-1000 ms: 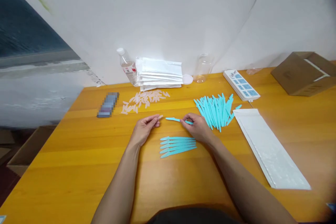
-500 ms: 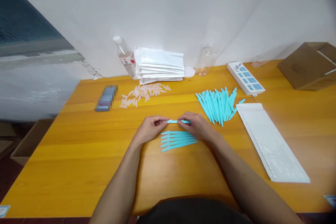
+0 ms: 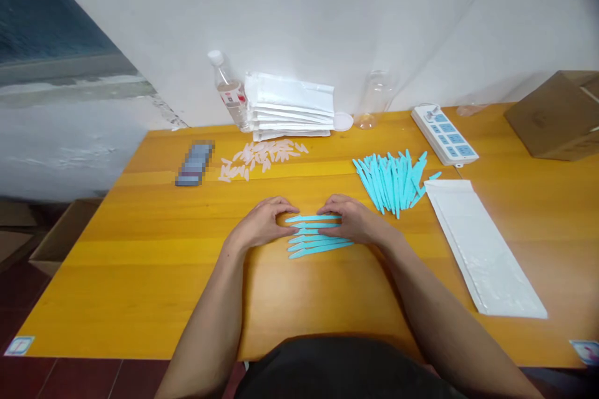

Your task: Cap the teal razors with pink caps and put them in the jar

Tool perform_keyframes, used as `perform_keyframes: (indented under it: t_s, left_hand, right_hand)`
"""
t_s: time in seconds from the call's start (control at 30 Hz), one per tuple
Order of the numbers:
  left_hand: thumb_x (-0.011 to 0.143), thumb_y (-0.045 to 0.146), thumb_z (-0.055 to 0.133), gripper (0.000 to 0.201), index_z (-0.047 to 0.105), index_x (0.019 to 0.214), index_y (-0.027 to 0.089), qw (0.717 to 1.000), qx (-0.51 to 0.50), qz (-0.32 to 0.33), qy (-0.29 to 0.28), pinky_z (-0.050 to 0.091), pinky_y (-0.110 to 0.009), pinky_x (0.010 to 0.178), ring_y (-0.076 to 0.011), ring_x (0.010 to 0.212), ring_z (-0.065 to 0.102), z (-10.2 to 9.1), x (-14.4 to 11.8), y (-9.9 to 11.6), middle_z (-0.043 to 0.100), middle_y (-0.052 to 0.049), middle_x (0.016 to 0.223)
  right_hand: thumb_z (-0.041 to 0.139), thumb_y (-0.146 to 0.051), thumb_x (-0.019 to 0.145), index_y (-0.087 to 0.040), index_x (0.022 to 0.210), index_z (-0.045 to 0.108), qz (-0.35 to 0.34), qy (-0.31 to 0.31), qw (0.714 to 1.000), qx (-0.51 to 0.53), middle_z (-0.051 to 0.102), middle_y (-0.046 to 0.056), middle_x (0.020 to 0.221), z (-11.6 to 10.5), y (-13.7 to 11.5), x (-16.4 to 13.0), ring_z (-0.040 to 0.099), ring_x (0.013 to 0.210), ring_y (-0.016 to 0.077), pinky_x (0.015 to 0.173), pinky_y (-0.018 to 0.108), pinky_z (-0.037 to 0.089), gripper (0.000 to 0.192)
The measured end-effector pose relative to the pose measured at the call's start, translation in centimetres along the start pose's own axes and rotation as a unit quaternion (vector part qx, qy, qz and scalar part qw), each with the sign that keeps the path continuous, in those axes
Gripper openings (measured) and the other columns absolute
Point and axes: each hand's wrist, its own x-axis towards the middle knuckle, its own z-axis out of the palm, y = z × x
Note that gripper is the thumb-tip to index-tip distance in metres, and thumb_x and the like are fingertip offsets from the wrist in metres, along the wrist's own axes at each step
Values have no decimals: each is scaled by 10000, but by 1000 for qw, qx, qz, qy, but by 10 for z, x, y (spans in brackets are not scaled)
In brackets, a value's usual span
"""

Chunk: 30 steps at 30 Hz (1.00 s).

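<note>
Flanking row of teal sticks [image 3: 318,238]: left hand [image 3: 262,224], right hand [image 3: 350,222], fingertips touching.

surface: orange wooden table [image 3: 140,274]; 12 o'clock: pale caps [image 3: 262,159], stacked white pouches [image 3: 290,113], water bottle [image 3: 228,92]; 2 o'clock: loose turquoise sticks [image 3: 395,179], power strip [image 3: 444,136]; 3 o'clock: white pouch [image 3: 482,252]; centre: row of turquoise sticks [image 3: 316,235]

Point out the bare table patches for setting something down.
Bare: the wide strip between the row of blue sticks and the near edge; the left side below the clear caps. Crowded: the back by the white bags, blue pile and envelope.
</note>
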Motion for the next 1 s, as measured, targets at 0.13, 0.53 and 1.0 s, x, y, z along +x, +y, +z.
perform_keyframes:
  t_s: [0.13, 0.53, 1.0]
  left_hand:
    - [800, 417, 750, 406, 730, 1171, 253, 1000, -9, -11, 11, 492, -347, 918, -244, 1038, 630, 1, 0, -2, 682, -78, 1132]
    - [934, 377, 593, 339, 711, 1233, 272, 998, 4, 29, 54, 440, -395, 1040, -247, 1143, 603, 12, 6, 10, 672, -84, 1212]
    - [1008, 391, 473, 446, 489, 1453, 377, 993, 23, 111, -32, 158, -522, 1234, -256, 1477, 329, 41, 9, 32, 444, -12, 1548]
  right_hand:
    - [744, -338, 831, -187, 1055, 739, 2, 3, 1000, -6, 711, 81, 973, 0, -1, 0, 650, 887, 193, 820, 297, 483, 270]
    - [559, -399, 903, -136, 1064, 767, 341, 207, 885, -242, 729, 152, 930, -22, 29, -9, 651, 890, 277, 771, 350, 450, 371]
    - [542, -373, 918, -180, 1085, 762, 416, 186, 859, -234, 752, 172, 970, -23, 28, -7, 697, 831, 286, 681, 351, 464, 337]
